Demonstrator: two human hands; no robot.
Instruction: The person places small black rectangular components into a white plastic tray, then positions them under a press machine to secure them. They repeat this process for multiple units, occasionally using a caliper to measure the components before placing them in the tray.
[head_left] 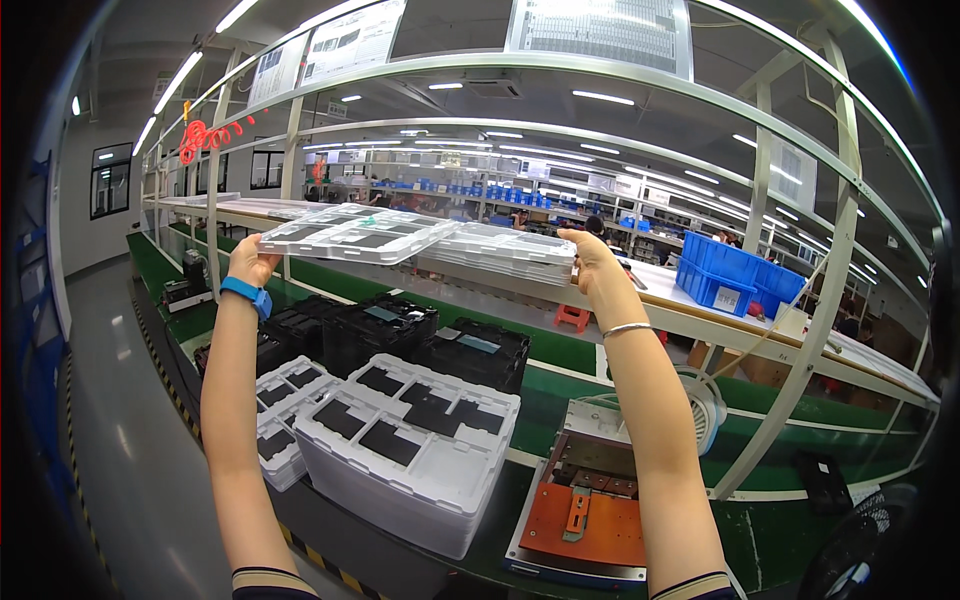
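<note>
Both my arms are raised and stretched forward to a set of clear plastic trays at shelf height. My left hand (252,262) is closed on the near left corner of a clear tray (350,235) with dark flat pieces and a green mark. My right hand (592,258) grips the right end of a thin stack of clear trays (500,248), beside and partly behind the first. I cannot tell whether the trays touch the shelf behind them. Below my hands stands a tall stack of white trays (440,490) with black flat pieces in the top one.
A lower white tray stack (283,450) adjoins the tall one, with black bins (375,330) behind. An orange-topped fixture (585,525) and a small fan (705,410) are at right. Blue bins (712,275) sit on the shelf. A metal frame post (790,400) rises at right.
</note>
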